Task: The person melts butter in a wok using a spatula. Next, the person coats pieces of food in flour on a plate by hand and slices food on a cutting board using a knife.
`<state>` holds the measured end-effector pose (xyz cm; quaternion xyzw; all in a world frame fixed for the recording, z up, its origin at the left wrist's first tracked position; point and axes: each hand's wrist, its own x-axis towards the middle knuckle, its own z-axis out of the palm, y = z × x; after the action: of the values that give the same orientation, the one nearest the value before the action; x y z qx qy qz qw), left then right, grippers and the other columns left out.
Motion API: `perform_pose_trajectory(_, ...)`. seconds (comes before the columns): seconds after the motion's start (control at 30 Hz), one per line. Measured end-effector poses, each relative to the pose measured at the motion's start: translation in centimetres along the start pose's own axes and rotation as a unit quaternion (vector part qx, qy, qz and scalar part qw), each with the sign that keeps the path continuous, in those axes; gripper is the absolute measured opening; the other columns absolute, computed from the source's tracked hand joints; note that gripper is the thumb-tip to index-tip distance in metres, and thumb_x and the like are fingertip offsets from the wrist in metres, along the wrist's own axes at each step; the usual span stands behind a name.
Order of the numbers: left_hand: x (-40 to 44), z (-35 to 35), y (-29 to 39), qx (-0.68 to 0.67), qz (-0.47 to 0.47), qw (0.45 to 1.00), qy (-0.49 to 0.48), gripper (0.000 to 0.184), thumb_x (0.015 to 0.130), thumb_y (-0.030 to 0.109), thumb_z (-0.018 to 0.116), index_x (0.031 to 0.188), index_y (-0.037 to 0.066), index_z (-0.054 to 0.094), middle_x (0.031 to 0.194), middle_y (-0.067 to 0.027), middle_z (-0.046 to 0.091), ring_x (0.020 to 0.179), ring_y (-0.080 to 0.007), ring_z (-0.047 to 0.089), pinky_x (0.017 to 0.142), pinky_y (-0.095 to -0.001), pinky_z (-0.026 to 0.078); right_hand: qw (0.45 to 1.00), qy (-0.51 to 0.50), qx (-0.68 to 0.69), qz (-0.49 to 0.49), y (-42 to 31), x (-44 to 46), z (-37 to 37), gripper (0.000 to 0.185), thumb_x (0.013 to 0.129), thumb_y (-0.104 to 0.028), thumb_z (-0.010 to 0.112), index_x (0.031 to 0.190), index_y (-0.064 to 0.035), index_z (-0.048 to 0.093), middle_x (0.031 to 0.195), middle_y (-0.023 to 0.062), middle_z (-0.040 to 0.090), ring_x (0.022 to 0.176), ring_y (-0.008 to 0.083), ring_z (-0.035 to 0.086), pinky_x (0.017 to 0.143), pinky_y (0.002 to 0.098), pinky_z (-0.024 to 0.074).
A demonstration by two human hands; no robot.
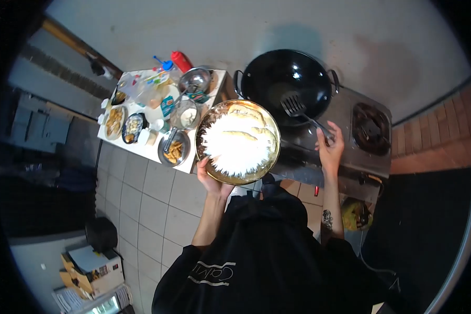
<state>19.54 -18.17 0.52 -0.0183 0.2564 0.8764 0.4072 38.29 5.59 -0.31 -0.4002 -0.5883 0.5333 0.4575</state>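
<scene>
holding bowl (202, 137) of pale food (240, 134) in left hand (213, 180) by near rim, hovering it near black wok (269, 76), gripping spatula (300, 111) by handle in right hand (329, 149), pointing slotted head over wok

A black top (267, 267) has wide sleeves (341, 251) ending near the elbows. Its left side bears pale lettering (214, 273) between two pale bars; a dark, looping tattoo (327, 220) marks the right forearm (331, 193).
</scene>
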Motion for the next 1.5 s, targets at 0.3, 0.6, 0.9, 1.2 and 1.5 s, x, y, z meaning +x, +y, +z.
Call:
perform_pose_trajectory(0.3, 2.9, 1.7, -0.8, 0.006, 0.039, 0.999, 0.023, 0.063, 0.085, 0.045, 0.043, 0.126, -0.002, 0.048, 0.123, -0.0178, 0.056, 0.114, -0.0332, 0.053, 0.096, -0.0471, 0.043, 0.994, 0.039, 0.016, -0.102, 0.4, 4.1, 0.3, 0.015, 0.094, -0.007, 0.056, 0.1, 0.0067, 0.06, 0.07, 0.0075, 0.062, 0.057, 0.0103, 0.059, 0.05, 0.0229, 0.0486)
perform_pose_trajectory(0.6, 5.3, 2.9, -1.9, 0.021, 0.031, 0.998, 0.044, 0.064, 0.083, 0.045, 0.045, 0.127, -0.002, 0.048, 0.126, -0.017, 0.054, 0.115, -0.033, 0.052, 0.097, -0.0459, 0.042, 0.991, -0.002, 0.08, -0.103, -8.0, 6.7, -2.2, 0.015, 0.095, -0.006, 0.053, 0.093, 0.0081, 0.056, 0.093, 0.0095, 0.051, 0.063, 0.0179, 0.065, 0.057, 0.0296, 0.0572)
perform_pose_trajectory(0.9, 7.4, 4.1, -2.5, 0.047, 0.003, 0.999, 0.025, 0.066, 0.085, 0.047, 0.042, 0.129, -0.003, 0.047, 0.127, -0.0189, 0.053, 0.117, -0.0331, 0.051, 0.099, -0.0456, 0.041, 0.977, -0.098, 0.071, -0.178, -11.2, 7.4, -3.4, 0.01, 0.095, 0.0, 0.045, 0.099, 0.0078, 0.051, 0.099, 0.0201, 0.059, 0.062, 0.0183, 0.062, 0.053, 0.028, 0.053)
perform_pose_trajectory(1.2, 7.9, 4.6, -3.4, 0.029, 0.001, 1.0, -0.001, 0.068, 0.088, 0.049, 0.038, 0.133, -0.003, 0.043, 0.132, -0.0179, 0.05, 0.121, -0.0323, 0.048, 0.102, -0.0449, 0.038, 0.966, -0.136, 0.037, -0.215, -14.5, 4.1, -2.7, 0.013, 0.094, -0.006, 0.049, 0.093, 0.0071, 0.053, 0.091, 0.022, 0.059, 0.049, 0.0175, 0.057, 0.049, 0.0273, 0.0495)
perform_pose_trajectory(1.5, 8.8, 4.9, -3.7, 0.01, 0.009, 1.0, -0.026, 0.067, 0.089, 0.047, 0.037, 0.133, -0.003, 0.043, 0.132, -0.019, 0.049, 0.122, -0.0336, 0.048, 0.103, -0.0459, 0.037, 0.969, -0.092, 0.044, -0.225, -14.1, 3.8, -1.4, 0.017, 0.095, -0.009, 0.05, 0.093, 0.0068, 0.053, 0.091, 0.0212, 0.059, 0.048, 0.0167, 0.057, 0.045, 0.0253, 0.0476)
